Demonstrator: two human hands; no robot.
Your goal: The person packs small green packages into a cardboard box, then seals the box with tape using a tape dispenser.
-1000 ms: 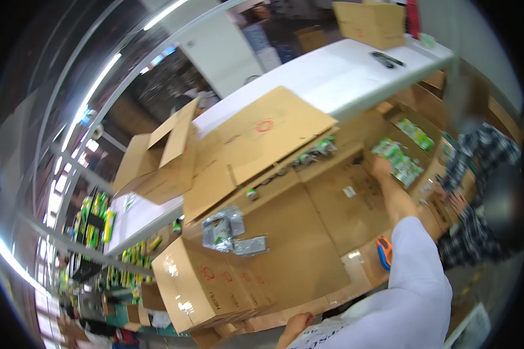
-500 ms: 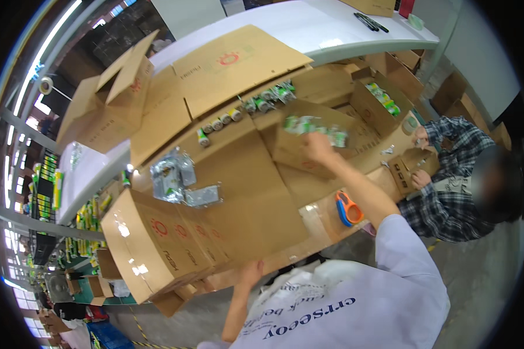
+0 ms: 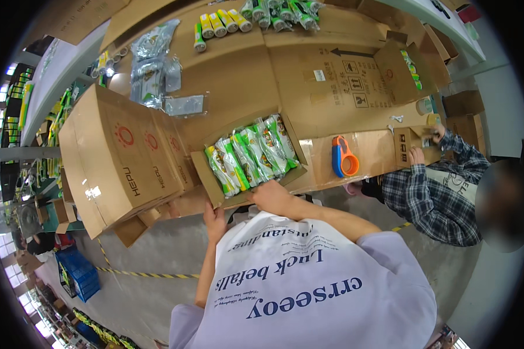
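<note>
Both arms stretched forward: left hand [image 3: 215, 218] and right hand [image 3: 272, 196] clamped on shallow brown cardboard tray [image 3: 212, 189] of green-white packets [image 3: 251, 154].

Both bare forearms reach forward from the body; the left hand [image 3: 215, 219] and right hand [image 3: 269, 196] curl their fingers closed.

A shallow open cardboard tray [image 3: 212, 177] lies at the near edge of the cardboard-covered worktop [image 3: 332, 87], turned a little so its right end sits farther away. It holds a row of green-and-white packets [image 3: 250, 154] lying side by side, their long sides touching, filling it nearly from left to right. The left hand [image 3: 215, 218] grips the tray's near left corner from below; the right hand [image 3: 271, 195] rests on its near rim toward the right.
</note>
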